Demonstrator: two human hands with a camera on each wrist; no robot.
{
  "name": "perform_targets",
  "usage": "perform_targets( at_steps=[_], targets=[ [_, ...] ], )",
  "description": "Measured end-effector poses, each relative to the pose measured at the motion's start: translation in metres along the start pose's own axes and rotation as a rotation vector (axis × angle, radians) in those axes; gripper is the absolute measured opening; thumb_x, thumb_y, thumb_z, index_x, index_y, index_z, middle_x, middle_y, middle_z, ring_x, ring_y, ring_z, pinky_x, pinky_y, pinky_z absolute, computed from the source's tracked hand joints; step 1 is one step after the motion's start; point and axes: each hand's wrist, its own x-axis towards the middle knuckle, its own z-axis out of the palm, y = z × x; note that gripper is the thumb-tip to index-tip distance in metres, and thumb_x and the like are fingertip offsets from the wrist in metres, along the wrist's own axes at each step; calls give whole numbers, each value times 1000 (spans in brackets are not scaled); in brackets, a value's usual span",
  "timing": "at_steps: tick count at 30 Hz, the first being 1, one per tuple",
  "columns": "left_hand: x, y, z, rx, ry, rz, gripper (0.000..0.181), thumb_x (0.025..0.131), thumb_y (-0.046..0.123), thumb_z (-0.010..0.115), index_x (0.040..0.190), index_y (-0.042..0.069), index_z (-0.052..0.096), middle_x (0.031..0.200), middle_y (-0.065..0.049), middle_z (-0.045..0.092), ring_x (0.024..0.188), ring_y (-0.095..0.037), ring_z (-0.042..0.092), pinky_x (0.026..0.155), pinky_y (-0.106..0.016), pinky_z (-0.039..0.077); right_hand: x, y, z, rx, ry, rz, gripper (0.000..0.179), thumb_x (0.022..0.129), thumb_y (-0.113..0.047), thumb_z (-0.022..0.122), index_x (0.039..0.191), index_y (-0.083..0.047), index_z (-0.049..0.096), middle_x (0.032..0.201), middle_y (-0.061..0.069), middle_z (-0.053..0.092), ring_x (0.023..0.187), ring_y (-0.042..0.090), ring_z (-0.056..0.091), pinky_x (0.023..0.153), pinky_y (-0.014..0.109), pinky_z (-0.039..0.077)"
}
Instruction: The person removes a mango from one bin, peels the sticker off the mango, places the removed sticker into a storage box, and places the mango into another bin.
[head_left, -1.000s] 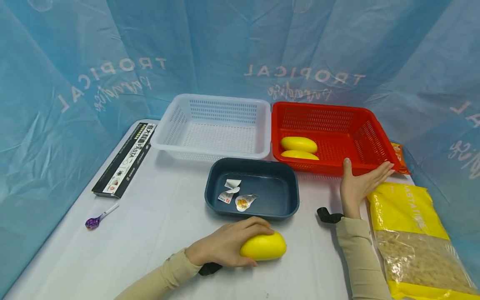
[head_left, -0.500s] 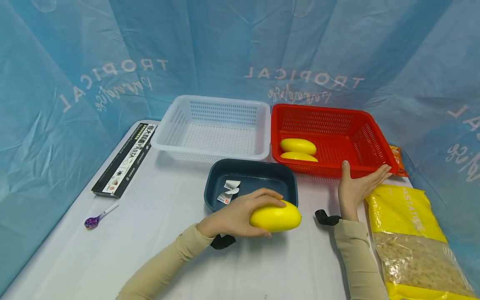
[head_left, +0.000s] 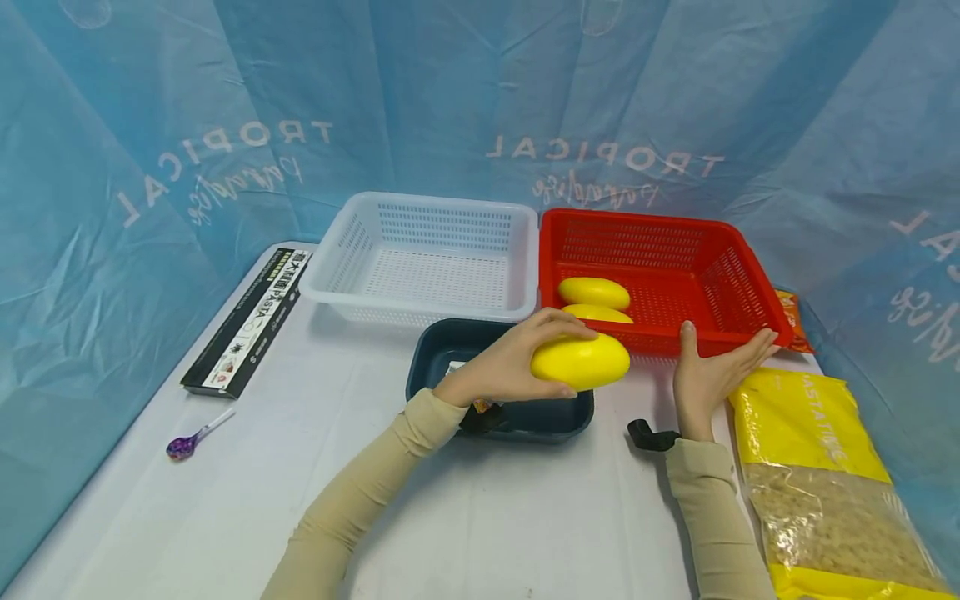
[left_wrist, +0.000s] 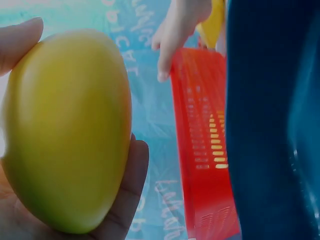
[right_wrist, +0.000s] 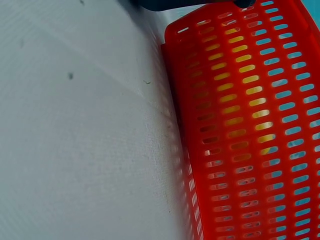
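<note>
My left hand (head_left: 513,364) grips a smooth yellow mango (head_left: 582,362), thumb on the near side and fingers over the far side. It is held up over the right part of a dark blue tray (head_left: 551,421), close to the front wall of a red basket (head_left: 667,287). The left wrist view shows the mango (left_wrist: 70,130) large, greenish at its lower end. Two more yellow mangoes (head_left: 595,292) lie in the basket's left side. My right hand (head_left: 708,379) is at the basket's front right rim, fingers straight, thumb pointing up, holding nothing.
A white basket (head_left: 442,275) stands left of the red one. Paper labels in the blue tray are mostly hidden by the left hand. A black pasta box (head_left: 247,325) and a lollipop (head_left: 193,440) lie at left. A yellow pasta bag (head_left: 832,483) and an orange packet (head_left: 795,321) are at right.
My left hand has lifted the mango from the table in front of the tray and carried it forward and right, over the tray. The right hand stays at the red basket's rim.
</note>
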Motion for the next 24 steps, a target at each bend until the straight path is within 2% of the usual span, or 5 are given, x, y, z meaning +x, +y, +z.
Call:
perform_targets(
  at_steps=[7, 10, 16, 24],
  targets=[
    [37, -15, -5, -66, 31, -68, 62, 79, 21, 78, 135, 18, 53, 140, -4, 44, 121, -19, 44, 96, -30, 46, 1, 1, 0, -2, -3, 3, 101, 88, -52, 61, 157, -14, -2, 165, 0, -7, 151, 15, -12, 122, 25, -5],
    [50, -20, -6, -68, 52, -89, 62, 79, 22, 78, 136, 20, 53, 140, -3, 46, 121, -19, 45, 96, -30, 45, 2, 0, -1, -1, -2, 9, 100, 88, -52, 61, 157, -15, -2, 164, -1, -8, 151, 14, -12, 121, 24, -5],
    [70, -34, -7, -67, 104, -114, 59, 79, 23, 77, 134, 21, 55, 137, -1, 50, 118, -17, 48, 96, -29, 46, 2, -1, -1, 8, -4, 10, 100, 88, -54, 60, 156, -16, -1, 164, -1, -8, 151, 14, -12, 122, 24, -5],
    [94, -42, -9, -111, 115, -169, 64, 79, 22, 79, 137, 18, 50, 140, -2, 49, 121, -19, 48, 97, -29, 47, 1, -1, -1, -6, -14, 29, 99, 88, -53, 60, 156, -17, -2, 164, -1, -8, 151, 15, -13, 122, 27, -4]
  ],
)
